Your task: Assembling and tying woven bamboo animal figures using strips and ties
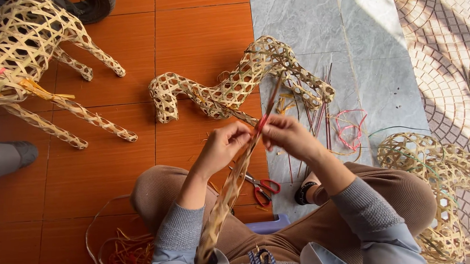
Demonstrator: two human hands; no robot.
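Observation:
My left hand (223,145) and my right hand (286,135) meet above my knees. Both pinch a long, narrow woven bamboo piece (227,195) that runs from my lap up past my fingers. A red strip (262,122) sits at the spot where my fingertips grip it, and thin sticks stick out beyond. Just behind the hands lies a curved woven bamboo frame (231,87) on the floor.
A woven bamboo animal figure with legs (32,49) stands at the left. Another woven form (439,172) lies at the right. Red-handled scissors (261,187), loose pink cord (348,129), thin sticks (323,107) and strips (127,248) lie on the tiles. A tyre (95,2) sits top left.

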